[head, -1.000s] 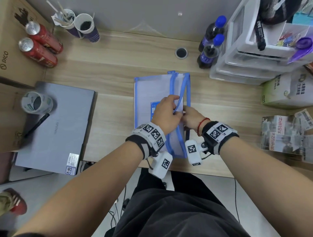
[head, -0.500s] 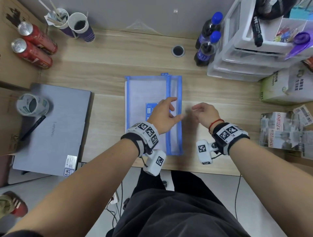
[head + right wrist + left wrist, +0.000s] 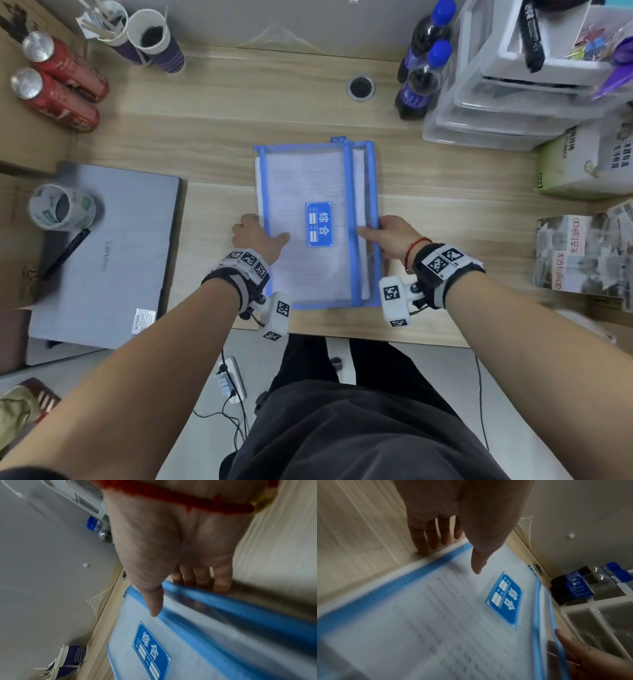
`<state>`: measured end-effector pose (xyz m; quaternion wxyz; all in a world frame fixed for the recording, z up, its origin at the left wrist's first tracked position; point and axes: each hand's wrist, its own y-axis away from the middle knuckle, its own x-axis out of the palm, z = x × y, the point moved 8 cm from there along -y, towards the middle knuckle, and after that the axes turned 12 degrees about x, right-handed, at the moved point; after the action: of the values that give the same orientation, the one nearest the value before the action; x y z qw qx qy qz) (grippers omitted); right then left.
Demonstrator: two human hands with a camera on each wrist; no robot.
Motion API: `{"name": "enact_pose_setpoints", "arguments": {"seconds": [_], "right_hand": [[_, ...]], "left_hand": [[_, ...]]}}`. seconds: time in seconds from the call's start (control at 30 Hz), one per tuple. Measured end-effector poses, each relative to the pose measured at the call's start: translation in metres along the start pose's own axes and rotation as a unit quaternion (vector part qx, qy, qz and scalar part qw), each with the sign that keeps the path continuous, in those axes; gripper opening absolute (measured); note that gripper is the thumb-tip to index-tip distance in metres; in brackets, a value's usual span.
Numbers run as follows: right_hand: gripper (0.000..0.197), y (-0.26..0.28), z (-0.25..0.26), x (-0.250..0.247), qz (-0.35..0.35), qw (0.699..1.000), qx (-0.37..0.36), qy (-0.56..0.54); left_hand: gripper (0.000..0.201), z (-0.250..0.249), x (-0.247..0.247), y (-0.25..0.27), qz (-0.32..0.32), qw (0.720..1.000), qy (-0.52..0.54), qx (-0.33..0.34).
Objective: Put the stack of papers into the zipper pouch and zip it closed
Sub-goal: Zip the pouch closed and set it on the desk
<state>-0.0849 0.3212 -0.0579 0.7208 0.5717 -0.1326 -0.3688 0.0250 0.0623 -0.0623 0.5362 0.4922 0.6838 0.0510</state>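
The blue-edged translucent zipper pouch (image 3: pixel 308 178) lies flat on the desk, long side away from me, with a blue label on top. The stack of papers (image 3: pixel 359 178) shows white inside it, between two blue strips along its right side. My left hand (image 3: pixel 265 231) holds the left edge, fingertips (image 3: pixel 421 547) down against the edge and thumb on top. My right hand (image 3: pixel 373 228) pinches the right edge, thumb on the zipper strip and fingers (image 3: pixel 221 582) behind the blue border. The pouch (image 3: pixel 436 615) fills the left wrist view, and the pouch (image 3: pixel 171 635) also crosses the right wrist view.
A closed laptop (image 3: pixel 102 250) with a tape roll (image 3: pixel 61 207) lies at the left. Red cans (image 3: pixel 58 89) and paper cups (image 3: pixel 150 37) stand at the back left. Two bottles (image 3: pixel 421 78), a plastic drawer unit (image 3: pixel 513 102) and boxes (image 3: pixel 582 161) crowd the right.
A second ago both hands were together at the pouch's raised opening. They let go, the pouch settled flat, and the hands have spread to its left and right edges.
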Motion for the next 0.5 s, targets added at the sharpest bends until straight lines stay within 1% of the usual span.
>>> {"name": "enact_pose_setpoints", "arguments": {"seconds": [0.07, 0.1, 0.13, 0.17, 0.2, 0.23, 0.27, 0.3, 0.37, 0.4, 0.43, 0.5], "right_hand": [[0.077, -0.002, -0.005, -0.002, -0.022, 0.998, 0.028, 0.059], [0.086, 0.0, -0.007, -0.004, -0.022, 0.995, 0.042, 0.082], [0.088, 0.0, -0.008, -0.005, -0.019, 0.994, 0.044, 0.093], [0.085, 0.002, -0.006, -0.009, -0.018, 0.995, 0.035, 0.091], [0.076, 0.002, -0.002, -0.015, -0.019, 0.997, 0.013, 0.074], [0.064, 0.008, 0.007, -0.02, -0.02, 0.998, -0.017, 0.056], [0.054, 0.014, 0.014, -0.025, -0.018, 0.998, -0.048, 0.037], [0.048, 0.023, 0.023, -0.03, -0.014, 0.997, -0.077, 0.023], [0.041, 0.044, 0.047, -0.038, -0.012, 0.989, -0.145, 0.009], [0.037, 0.055, 0.06, -0.043, -0.021, 0.982, -0.186, 0.016], [0.034, 0.069, 0.074, -0.048, -0.04, 0.974, -0.219, 0.04], [0.031, 0.096, 0.101, -0.06, -0.098, 0.949, -0.276, 0.115]], "left_hand": [[0.088, -0.002, 0.007, 0.0, 0.027, 0.998, 0.056, 0.012], [0.088, -0.004, 0.01, 0.001, 0.035, 0.996, 0.075, 0.021], [0.088, -0.003, 0.014, 0.0, 0.045, 0.995, 0.081, 0.022], [0.087, -0.006, 0.016, 0.002, 0.055, 0.994, 0.085, 0.031], [0.084, -0.007, 0.019, 0.002, 0.066, 0.993, 0.089, 0.028], [0.076, -0.008, 0.021, 0.002, 0.076, 0.992, 0.096, 0.033], [0.065, -0.01, 0.023, 0.003, 0.093, 0.99, 0.105, 0.03], [0.057, -0.012, 0.023, 0.004, 0.107, 0.988, 0.108, 0.031], [0.066, -0.011, 0.023, 0.002, 0.114, 0.986, 0.122, 0.023], [0.067, -0.015, 0.02, 0.003, 0.105, 0.983, 0.151, 0.02], [0.062, -0.023, 0.017, 0.007, 0.099, 0.975, 0.195, 0.022], [0.042, -0.038, 0.011, 0.013, 0.085, 0.955, 0.284, 0.024]]}}
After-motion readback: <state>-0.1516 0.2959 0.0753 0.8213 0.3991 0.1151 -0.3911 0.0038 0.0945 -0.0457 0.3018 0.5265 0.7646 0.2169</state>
